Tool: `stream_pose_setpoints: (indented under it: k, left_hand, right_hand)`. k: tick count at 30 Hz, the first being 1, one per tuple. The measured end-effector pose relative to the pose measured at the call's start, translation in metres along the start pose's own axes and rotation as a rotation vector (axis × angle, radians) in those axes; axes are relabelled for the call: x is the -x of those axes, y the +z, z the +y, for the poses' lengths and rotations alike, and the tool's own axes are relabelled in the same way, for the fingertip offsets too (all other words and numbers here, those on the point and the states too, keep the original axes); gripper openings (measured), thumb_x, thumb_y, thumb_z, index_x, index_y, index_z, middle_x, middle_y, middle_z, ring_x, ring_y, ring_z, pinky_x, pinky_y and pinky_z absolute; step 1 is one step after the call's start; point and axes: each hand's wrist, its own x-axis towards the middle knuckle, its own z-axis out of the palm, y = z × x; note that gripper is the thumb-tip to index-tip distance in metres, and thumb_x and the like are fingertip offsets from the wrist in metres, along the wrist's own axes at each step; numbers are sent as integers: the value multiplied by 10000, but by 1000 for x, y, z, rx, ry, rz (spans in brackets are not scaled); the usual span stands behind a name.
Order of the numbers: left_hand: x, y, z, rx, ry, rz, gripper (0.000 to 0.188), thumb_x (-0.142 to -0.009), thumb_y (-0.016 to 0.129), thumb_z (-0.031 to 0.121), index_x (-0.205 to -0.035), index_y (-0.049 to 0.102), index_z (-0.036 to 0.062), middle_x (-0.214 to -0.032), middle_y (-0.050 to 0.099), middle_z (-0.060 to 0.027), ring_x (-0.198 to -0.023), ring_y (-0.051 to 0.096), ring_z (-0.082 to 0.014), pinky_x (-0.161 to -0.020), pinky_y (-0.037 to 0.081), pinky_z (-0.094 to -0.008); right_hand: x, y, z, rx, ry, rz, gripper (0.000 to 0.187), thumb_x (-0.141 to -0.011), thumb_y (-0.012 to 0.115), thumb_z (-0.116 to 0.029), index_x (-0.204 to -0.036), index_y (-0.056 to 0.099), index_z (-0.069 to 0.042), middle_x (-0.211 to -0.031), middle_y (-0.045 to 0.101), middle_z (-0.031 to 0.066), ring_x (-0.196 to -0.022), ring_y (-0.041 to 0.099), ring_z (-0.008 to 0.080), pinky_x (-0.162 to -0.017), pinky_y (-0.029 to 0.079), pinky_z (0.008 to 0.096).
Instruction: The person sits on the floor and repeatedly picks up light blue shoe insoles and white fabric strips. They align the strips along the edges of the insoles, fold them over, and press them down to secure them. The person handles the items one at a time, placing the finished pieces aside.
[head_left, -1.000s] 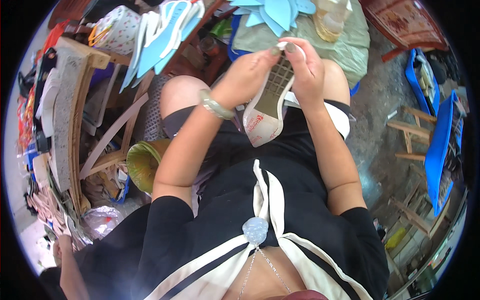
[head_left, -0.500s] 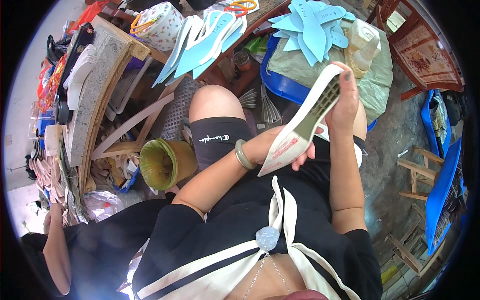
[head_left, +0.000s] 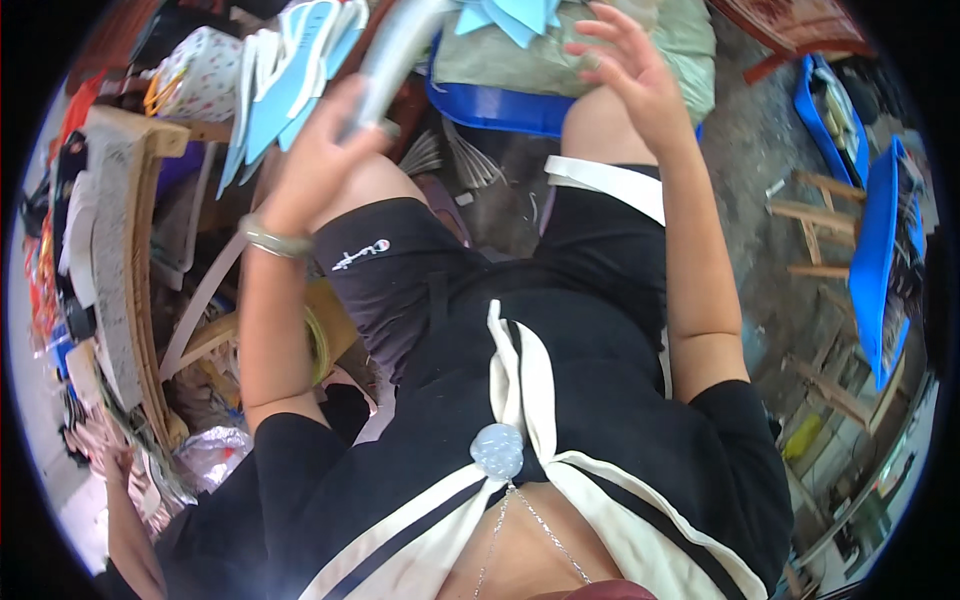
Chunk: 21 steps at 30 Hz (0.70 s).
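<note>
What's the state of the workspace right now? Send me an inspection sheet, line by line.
Surface: green cloth, a blue tray showing along its near edge.
Job's things: white sole, motion-blurred; light-blue soles on the cloth.
Clutter: blue and white soles piled at left beside a flowered tub; white strip across the right thigh.
Hands: left hand grips the white sole; right hand open, nothing seen in it.
Cables: nothing seen.
Surroundings: wooden stool at right; another person's hand lower left.
</note>
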Motion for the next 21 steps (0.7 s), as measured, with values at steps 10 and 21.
stream_pose_setpoints:
  k: [10, 21]
  left_hand:
    - [-79, -38, -49, -857, 399, 456, 472, -818, 685, 346, -1146, 611, 15, -1088, 618, -217, -1034, 582, -356, -891, 453, -427]
    - [-26, 193, 11, 1, 393, -234, 345, -796, 680, 176, -1123, 621, 82, -1112, 608, -101, -1036, 588, -296, -895, 472, -373]
  right_hand:
    - [100, -12, -1, 1143, -164, -232, 262, -657, 768, -113, -890, 679, -35, -873, 596, 90, -866, 572, 280, -761, 473, 392]
    - [110, -18, 11, 1128, -206, -169, 163, -701, 725, -62, -853, 674, -34, -851, 597, 62, -814, 577, 251, -737, 484, 365]
